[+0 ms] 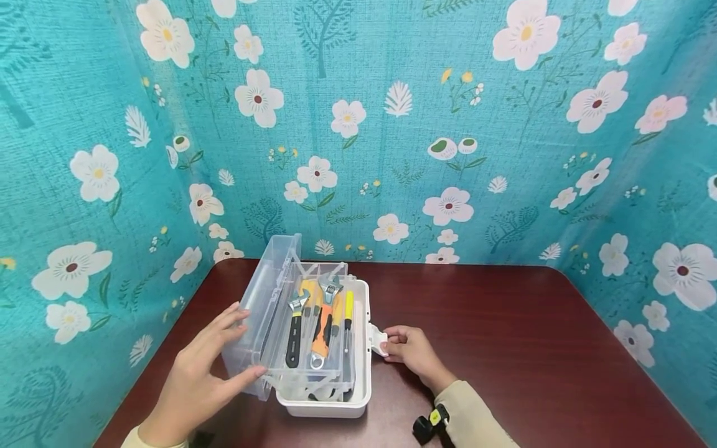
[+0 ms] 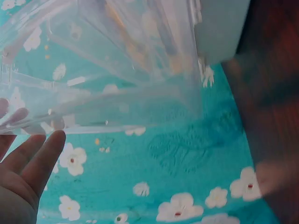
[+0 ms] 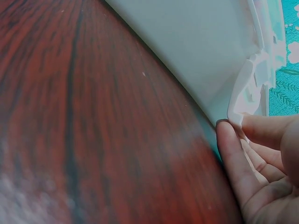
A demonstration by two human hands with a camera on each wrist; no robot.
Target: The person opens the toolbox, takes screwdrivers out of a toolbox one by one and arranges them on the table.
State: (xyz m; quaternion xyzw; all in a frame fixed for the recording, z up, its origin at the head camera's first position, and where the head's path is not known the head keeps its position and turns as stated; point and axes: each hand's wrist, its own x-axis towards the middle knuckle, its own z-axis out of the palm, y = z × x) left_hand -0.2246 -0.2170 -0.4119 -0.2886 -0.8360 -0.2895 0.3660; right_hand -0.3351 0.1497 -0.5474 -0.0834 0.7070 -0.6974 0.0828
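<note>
A white toolbox (image 1: pixel 325 410) stands on the table with its clear lid (image 1: pixel 263 311) raised and leaning left. In its clear tray (image 1: pixel 336 372) lie an adjustable wrench with a black handle (image 1: pixel 294 342), another with an orange-and-black handle (image 1: pixel 323 330), and several yellow-handled tools. My left hand (image 1: pixel 196 373) is spread against the lid's left side, thumb near the front corner; in the left wrist view its fingertips (image 2: pixel 57 135) touch the lid's edge. On the box's right side, my right hand (image 1: pixel 411 351) pinches the white latch (image 3: pixel 240 93) between thumb and fingers.
Dark red wooden table (image 1: pixel 504 348) extends to the right of the box. Teal floral cloth (image 1: pixel 358 155) hangs behind and along both sides. A small black device with a yellow mark (image 1: pixel 434 418) sits at my right sleeve.
</note>
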